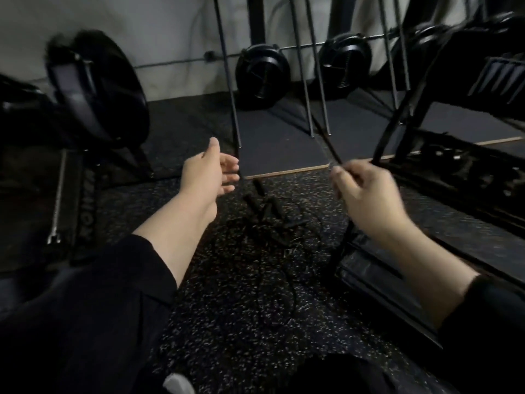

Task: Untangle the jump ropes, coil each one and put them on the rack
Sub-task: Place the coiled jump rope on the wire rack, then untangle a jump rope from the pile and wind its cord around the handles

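A tangle of black jump ropes (270,220) with several dark handles lies on the speckled rubber floor between my arms. My right hand (366,194) pinches a thin black rope strand (331,150) that rises up and away to the left. My left hand (211,169) is held out above the floor with fingers extended, touching nothing I can make out. A loop of cord (277,302) trails toward me on the floor. The black rack (443,177) stands at the right.
A large black weight plate (96,89) on a barbell stands at the left. Two smaller plates (262,78) lean against the back wall. Thin metal rods (230,89) hang down over a grey mat (284,146). A dark step (377,282) lies under my right forearm.
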Available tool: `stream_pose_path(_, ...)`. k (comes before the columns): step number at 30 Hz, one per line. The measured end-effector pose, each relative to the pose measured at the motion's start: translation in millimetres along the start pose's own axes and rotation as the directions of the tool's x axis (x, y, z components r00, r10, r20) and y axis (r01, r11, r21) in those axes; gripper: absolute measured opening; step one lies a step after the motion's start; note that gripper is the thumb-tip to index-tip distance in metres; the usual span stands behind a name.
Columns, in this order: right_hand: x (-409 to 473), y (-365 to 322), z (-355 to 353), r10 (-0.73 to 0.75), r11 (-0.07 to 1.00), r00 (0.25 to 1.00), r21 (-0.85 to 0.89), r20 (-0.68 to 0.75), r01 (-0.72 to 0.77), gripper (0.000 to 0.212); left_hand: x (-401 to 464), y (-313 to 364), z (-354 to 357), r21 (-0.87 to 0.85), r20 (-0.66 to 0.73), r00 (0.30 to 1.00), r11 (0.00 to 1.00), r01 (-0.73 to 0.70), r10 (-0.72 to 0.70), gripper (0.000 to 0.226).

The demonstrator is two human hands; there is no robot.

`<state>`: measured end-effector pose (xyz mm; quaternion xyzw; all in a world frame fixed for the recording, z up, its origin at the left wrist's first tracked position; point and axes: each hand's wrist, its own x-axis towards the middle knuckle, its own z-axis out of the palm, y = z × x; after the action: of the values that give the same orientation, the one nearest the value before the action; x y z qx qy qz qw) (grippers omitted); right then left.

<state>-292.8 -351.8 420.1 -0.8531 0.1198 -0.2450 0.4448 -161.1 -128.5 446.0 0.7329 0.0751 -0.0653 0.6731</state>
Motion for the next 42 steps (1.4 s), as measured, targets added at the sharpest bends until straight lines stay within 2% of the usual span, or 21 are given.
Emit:
stream_pose_path(3, 1, 16, 66, 0.109, 0.994, 0.990, 0.010, 0.092, -0.110, 0.031, 21, -28, -27, 0.001, 0.014, 0.998, 0.998, 0.057, -0.057, 0.056)
stream_pose_path(7, 6, 56, 134, 0.277, 0.959, 0.946, 0.005, 0.166, -0.282, 0.030, 57, -76, -50, 0.013, 0.009, 0.993, 0.993, 0.117, -0.117, 0.041)
stream_pose_path(13, 15, 146, 226, 0.488, 0.870, 0.829, -0.078, 0.273, -0.487, 0.021, 114, -156, -57, 0.035, 0.048, 0.979, 0.980, 0.197, -0.198, 0.030)
stream_pose_path(16, 19, 188, 259, 0.571, 0.821, 0.753, -0.215, 0.327, -0.529, 0.025, 143, -195, -54, 0.050, 0.059, 0.966, 0.968, 0.248, -0.250, 0.029)
stream_pose_path(19, 27, 234, 291, 0.582, 0.808, 0.701, -0.395, 0.413, -0.438, 0.038, 179, -240, -51, 0.081, 0.043, 0.956, 0.955, 0.284, -0.289, 0.026)
stream_pose_path(21, 32, 264, 311, 0.595, 0.793, 0.658, -0.475, 0.463, -0.383, 0.036, 201, -268, -48, 0.112, 0.038, 0.953, 0.949, 0.294, -0.300, 0.024)
stream_pose_path(25, 45, 328, 352, 0.639, 0.741, 0.633, -0.569, 0.436, -0.356, 0.025, 241, -315, -40, 0.166, 0.045, 0.948, 0.938, 0.304, -0.316, 0.022)
stream_pose_path(28, 55, 370, 374, 0.660, 0.701, 0.585, -0.668, 0.471, -0.251, 0.037, 265, -343, -33, 0.194, 0.057, 0.945, 0.932, 0.306, -0.322, 0.022)
stream_pose_path(31, 65, 406, 393, 0.621, 0.667, 0.632, -0.737, 0.465, -0.113, 0.038, 282, -368, -25, 0.239, 0.087, 0.941, 0.924, 0.299, -0.327, 0.021)
stream_pose_path(34, 78, 429, 407, 0.643, 0.597, 0.569, -0.801, 0.514, 0.049, 0.043, 293, -388, -19, 0.276, 0.104, 0.933, 0.911, 0.307, -0.345, 0.019)
stream_pose_path(39, 104, 450, 424, 0.669, 0.562, 0.569, -0.826, 0.478, 0.034, 0.050, 309, -412, -11, 0.309, 0.127, 0.928, 0.903, 0.298, -0.350, 0.018)
stream_pose_path(42, 112, 471, 431, 0.666, 0.616, 0.562, -0.787, 0.491, -0.042, 0.044, 317, -419, -7, 0.305, 0.132, 0.927, 0.904, 0.299, -0.351, 0.019)
